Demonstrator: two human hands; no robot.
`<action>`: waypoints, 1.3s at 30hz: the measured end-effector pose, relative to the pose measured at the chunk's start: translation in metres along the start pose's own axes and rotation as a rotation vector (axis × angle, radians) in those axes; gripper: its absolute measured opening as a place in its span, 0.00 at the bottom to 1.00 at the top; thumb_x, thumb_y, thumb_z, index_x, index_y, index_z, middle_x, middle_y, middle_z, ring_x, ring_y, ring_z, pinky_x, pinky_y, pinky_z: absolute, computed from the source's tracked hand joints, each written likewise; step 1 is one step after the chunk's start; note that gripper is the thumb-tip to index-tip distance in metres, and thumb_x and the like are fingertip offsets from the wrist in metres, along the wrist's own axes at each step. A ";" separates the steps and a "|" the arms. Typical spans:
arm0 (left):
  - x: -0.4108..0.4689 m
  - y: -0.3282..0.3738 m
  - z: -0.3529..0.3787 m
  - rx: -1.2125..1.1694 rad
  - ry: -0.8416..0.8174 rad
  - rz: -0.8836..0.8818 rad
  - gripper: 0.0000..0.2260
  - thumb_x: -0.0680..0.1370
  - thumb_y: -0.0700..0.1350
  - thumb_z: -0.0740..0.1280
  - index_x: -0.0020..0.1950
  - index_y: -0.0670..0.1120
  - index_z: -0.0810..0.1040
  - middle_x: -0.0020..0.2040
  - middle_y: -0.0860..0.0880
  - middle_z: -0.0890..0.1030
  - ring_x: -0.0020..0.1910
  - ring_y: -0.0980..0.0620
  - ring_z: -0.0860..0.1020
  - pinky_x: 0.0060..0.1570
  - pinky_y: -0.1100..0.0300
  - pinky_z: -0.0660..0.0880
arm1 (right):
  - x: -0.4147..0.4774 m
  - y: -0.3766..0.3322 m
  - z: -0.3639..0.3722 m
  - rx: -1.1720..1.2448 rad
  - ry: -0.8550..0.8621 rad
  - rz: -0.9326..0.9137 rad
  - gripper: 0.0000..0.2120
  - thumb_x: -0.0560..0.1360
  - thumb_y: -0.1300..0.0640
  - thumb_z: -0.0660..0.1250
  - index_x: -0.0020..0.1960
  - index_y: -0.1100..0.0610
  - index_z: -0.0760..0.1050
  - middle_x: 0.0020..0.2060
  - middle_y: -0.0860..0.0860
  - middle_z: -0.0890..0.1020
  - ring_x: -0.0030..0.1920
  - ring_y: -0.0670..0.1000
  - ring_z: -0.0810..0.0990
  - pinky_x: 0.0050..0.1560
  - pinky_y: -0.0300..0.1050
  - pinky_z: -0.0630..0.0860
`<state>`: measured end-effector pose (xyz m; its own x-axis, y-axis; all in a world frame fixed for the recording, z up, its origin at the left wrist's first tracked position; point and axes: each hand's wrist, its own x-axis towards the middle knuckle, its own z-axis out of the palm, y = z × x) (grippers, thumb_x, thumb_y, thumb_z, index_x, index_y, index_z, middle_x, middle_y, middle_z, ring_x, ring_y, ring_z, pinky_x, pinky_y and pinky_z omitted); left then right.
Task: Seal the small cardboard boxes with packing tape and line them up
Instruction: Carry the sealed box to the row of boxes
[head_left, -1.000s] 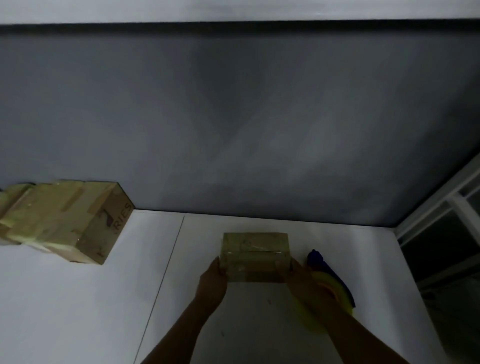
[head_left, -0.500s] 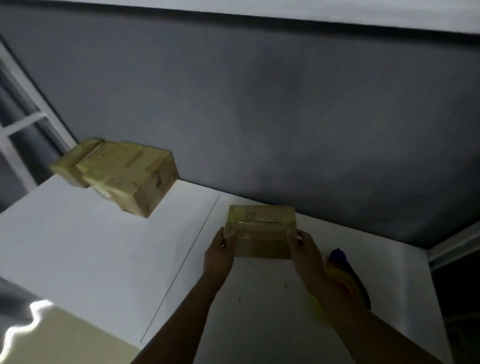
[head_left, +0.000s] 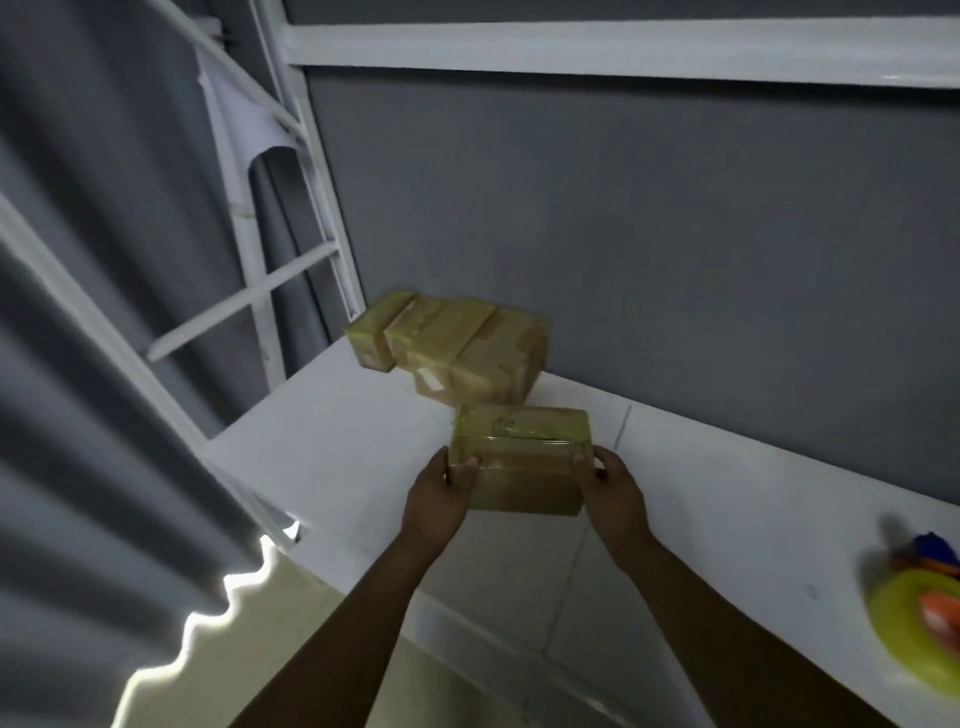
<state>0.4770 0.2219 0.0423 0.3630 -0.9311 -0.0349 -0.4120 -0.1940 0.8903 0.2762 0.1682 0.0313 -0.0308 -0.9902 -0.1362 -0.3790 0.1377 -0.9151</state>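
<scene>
I hold a small taped cardboard box (head_left: 519, 460) over the white table (head_left: 322, 457). My left hand (head_left: 439, 493) grips its left end, thumb curled on the near face. Its right end is gripped by my right hand (head_left: 608, 486). Just beyond it, against the grey wall, stands a row of taped boxes (head_left: 467, 353), with a smaller one (head_left: 374, 332) at the far left end. The held box is close in front of the row's right end. The yellow tape roll in its dispenser (head_left: 919, 623) lies at the table's right edge of view.
A grey wall (head_left: 675, 234) backs the table. A white metal frame (head_left: 270, 291) and grey curtain (head_left: 78, 415) stand to the left. The table's near edge (head_left: 467, 608) runs diagonally under my forearms. A seam (head_left: 621, 431) crosses the tabletop.
I have carried the box to the left, close to the row of boxes. My view has swung left, so the tape dispenser now lies far right.
</scene>
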 end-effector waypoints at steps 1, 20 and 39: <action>0.006 -0.011 -0.022 0.013 0.005 -0.008 0.14 0.79 0.57 0.61 0.59 0.52 0.76 0.51 0.53 0.81 0.51 0.51 0.78 0.51 0.57 0.73 | -0.004 -0.008 0.022 0.006 -0.010 -0.002 0.21 0.78 0.42 0.59 0.66 0.51 0.71 0.58 0.53 0.79 0.55 0.54 0.77 0.52 0.44 0.73; 0.192 -0.140 -0.226 0.090 0.092 -0.022 0.14 0.73 0.54 0.71 0.52 0.47 0.75 0.40 0.55 0.79 0.38 0.63 0.77 0.34 0.75 0.70 | 0.084 -0.100 0.297 0.157 -0.306 0.128 0.28 0.73 0.52 0.71 0.70 0.50 0.65 0.53 0.53 0.80 0.51 0.53 0.79 0.49 0.48 0.76; 0.404 -0.195 -0.280 0.193 -0.417 -0.073 0.38 0.74 0.56 0.69 0.77 0.45 0.54 0.71 0.46 0.68 0.67 0.44 0.70 0.58 0.60 0.67 | 0.142 -0.147 0.425 0.229 -0.111 0.415 0.39 0.71 0.62 0.71 0.71 0.40 0.54 0.47 0.60 0.80 0.47 0.58 0.80 0.47 0.50 0.78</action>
<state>0.9380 -0.0298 -0.0182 0.0466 -0.9498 -0.3093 -0.5598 -0.2812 0.7794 0.7202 0.0174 -0.0149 -0.0323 -0.8440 -0.5353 -0.1418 0.5340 -0.8335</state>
